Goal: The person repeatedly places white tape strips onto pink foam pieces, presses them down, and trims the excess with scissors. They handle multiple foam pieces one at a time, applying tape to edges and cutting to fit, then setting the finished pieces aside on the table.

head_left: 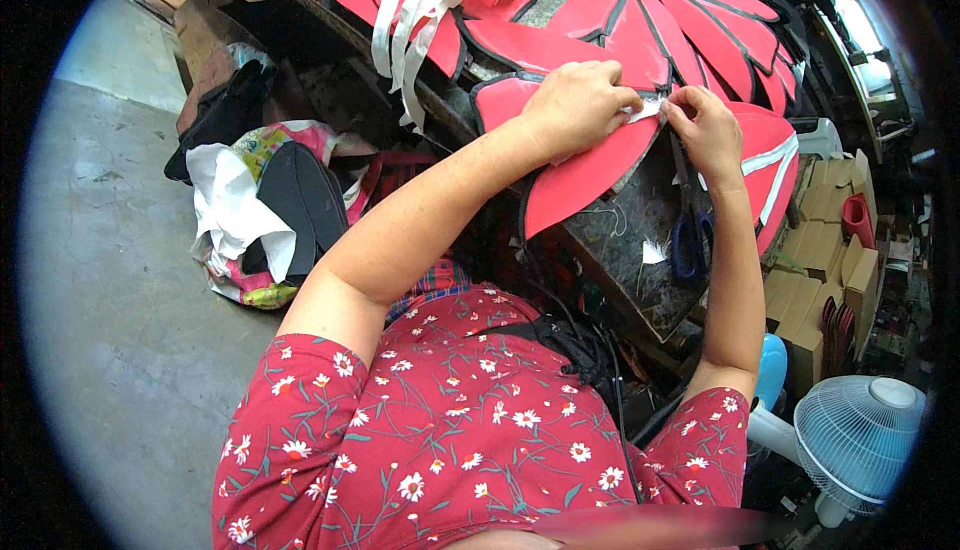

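Note:
My left hand point(583, 108) rests on a pink-red sheet piece with dark edging point(585, 187), its fingers bent and closed on a short white strip point(645, 110). On the strip's other end, the thumb and fingertips of my right hand point(708, 135) are pinched together. The strip lies across the upper right edge of the piece. Below my right hand, scissors with dark blue handles point(688, 246) lie on the dark worktop point(630, 250), partly behind my forearm. A small white scrap point(653, 252) is beside them. Another red piece point(765, 140) carries white strips, right of my right hand.
Several more red pieces point(620, 25) cover the far worktop. Long white strips point(405, 45) hang over its left edge. A patterned bag with white cloth point(225, 200) and black sole-shaped pieces point(300, 195) stands left. At right are cardboard boxes point(800, 320) and a fan point(862, 440).

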Motion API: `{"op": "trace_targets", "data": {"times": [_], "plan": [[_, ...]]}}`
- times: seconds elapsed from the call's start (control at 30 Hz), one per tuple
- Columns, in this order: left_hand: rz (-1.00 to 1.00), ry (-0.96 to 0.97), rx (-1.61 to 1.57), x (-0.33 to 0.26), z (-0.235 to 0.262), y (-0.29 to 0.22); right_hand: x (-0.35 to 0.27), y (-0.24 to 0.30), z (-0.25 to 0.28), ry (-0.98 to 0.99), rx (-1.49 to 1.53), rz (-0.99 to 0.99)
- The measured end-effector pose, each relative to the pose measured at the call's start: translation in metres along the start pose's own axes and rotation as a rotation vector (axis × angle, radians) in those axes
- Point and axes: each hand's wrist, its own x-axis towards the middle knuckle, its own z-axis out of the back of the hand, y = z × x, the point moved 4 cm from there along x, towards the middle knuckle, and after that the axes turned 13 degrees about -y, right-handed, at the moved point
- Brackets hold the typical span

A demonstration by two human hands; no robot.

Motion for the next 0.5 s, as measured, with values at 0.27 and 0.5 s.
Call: {"op": "trace_targets", "data": {"times": [0.27, 0.5], "plan": [[0.036, 0.077, 0.074, 0.002, -0.006, 0.000, 0.017, 0.003, 0.000, 0.136, -0.147, 0.023], [0.084, 0.113, -0.016, 0.061, 0.016, 0.036, 0.069, 0.010, 0.016, -0.067, -0.095, 0.110]]}}
